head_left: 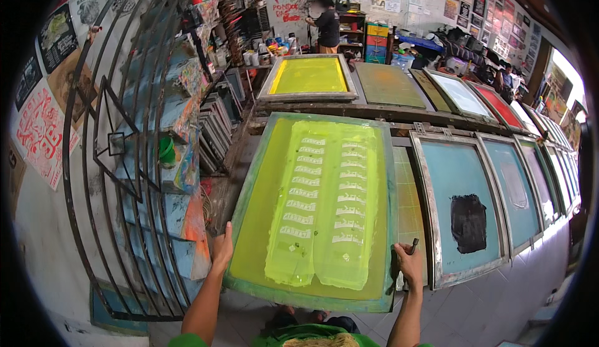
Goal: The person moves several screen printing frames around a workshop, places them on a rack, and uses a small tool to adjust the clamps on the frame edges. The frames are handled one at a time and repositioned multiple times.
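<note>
A large silk-screen frame (309, 121) with yellow-green mesh and green edges is in front of me, tilted toward me. Two columns of pale repeated lettering run down its mesh. My left hand (221, 248) grips the frame's left edge near the lower corner, with the fingers partly hidden behind it. On the opposite side my right hand (409, 266) is closed around a short black stick-like thing (413, 244), right beside the frame's right edge. What kind of tool it is, and whether this hand also bears on the frame, I cannot tell.
Screens with blue mesh (458, 166) line the table on the right, one with a black patch. A yellow screen (310, 75) lies beyond. Black metal railings (93, 178) and blue steps (150, 203) stand at left. A person (327, 25) stands at the back.
</note>
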Demonstrator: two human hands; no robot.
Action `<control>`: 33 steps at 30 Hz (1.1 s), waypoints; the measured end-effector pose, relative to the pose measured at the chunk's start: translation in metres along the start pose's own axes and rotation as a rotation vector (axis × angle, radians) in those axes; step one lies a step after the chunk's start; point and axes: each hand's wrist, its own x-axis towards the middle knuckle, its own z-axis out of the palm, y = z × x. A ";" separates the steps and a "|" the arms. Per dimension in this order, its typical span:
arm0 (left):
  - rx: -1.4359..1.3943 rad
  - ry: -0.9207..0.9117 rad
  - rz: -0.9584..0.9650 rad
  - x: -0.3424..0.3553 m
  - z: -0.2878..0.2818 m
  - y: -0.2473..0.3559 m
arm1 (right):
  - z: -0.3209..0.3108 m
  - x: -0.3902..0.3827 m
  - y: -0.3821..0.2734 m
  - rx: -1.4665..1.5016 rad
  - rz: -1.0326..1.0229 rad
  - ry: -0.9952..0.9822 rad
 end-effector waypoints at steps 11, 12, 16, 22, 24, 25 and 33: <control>-0.465 0.487 0.475 -0.058 -0.119 -0.033 | -0.031 -0.124 -0.084 -0.073 -0.175 -0.076; -0.451 0.470 0.483 -0.066 -0.132 -0.027 | -0.039 -0.134 -0.098 -0.111 -0.196 -0.083; -0.539 0.507 0.732 -0.087 -0.243 0.014 | -0.027 -0.154 -0.151 -0.027 -0.387 -0.123; -0.708 0.727 1.188 -0.055 -0.439 0.061 | 0.040 -0.162 -0.272 0.027 -0.746 -0.152; -0.751 0.758 1.313 -0.063 -0.522 0.089 | 0.064 -0.159 -0.299 0.041 -0.882 -0.064; -0.746 0.781 1.338 -0.078 -0.563 0.095 | 0.079 -0.163 -0.316 0.022 -0.946 -0.014; -0.812 1.318 0.948 -0.163 -0.643 0.105 | 0.166 -0.200 -0.385 0.170 -0.832 0.026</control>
